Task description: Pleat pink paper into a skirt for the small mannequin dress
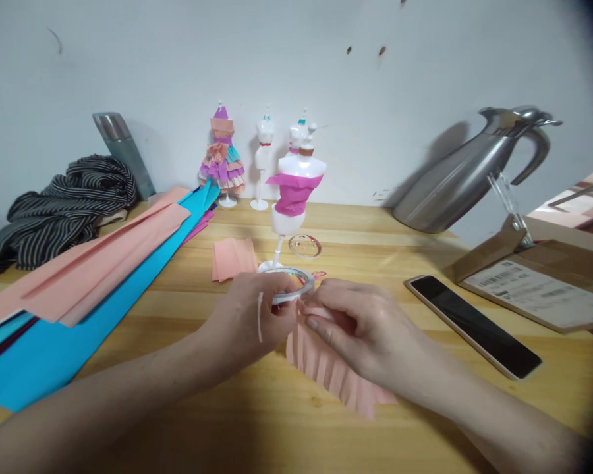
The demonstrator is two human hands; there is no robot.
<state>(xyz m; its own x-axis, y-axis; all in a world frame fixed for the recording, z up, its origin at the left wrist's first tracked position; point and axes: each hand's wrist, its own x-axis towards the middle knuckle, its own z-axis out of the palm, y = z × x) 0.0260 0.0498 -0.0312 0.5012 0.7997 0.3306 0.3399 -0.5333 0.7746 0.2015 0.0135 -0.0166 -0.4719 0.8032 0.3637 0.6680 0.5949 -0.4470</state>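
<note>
My left hand is closed on a roll of narrow tape at the middle of the table. Across the back of that hand runs a thin pale strip. Pressed close beside it, my right hand pinches the upper edge of a pleated pink paper strip, which hangs down below the fingers. The two sets of fingertips meet at the tape roll, and exactly what lies between them is hidden. Just beyond stands a small white dress form with magenta paper wrapped round its torso.
Pink paper pieces and a clear ring lie near the dress form. Long pink and blue paper sheets fill the left, beside striped cloth. A phone, cardboard box and steel jug occupy the right.
</note>
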